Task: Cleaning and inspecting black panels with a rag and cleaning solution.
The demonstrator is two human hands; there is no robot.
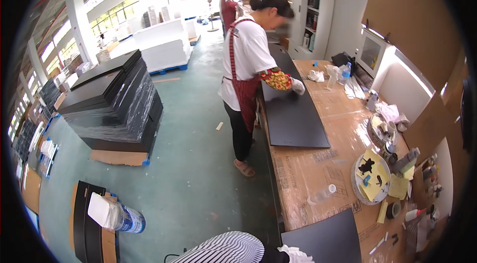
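"Dark flat rectangular panel (328, 240), in the head view: it lies at the near end of the brown film-covered bench (293, 188), by its aisle-side edge."

"And your hands?"

"One white-gloved hand (296, 254), my left I take it, is over the panel's aisle-side edge, cut off by the frame; I can't tell whether it grips. My right is out of sight."

"Which step?"

"Steadying or handling the panel, I'd judge; the next move calls for a light, even touch there."

"Counts?"

"Two dark panels: mine, and one longer panel (298, 119) under one co-worker's glove (298, 86), along the same edge. One clear plastic cup (323, 195). Nearest me toward the wall-side edge, one round pale tray (358, 193)."
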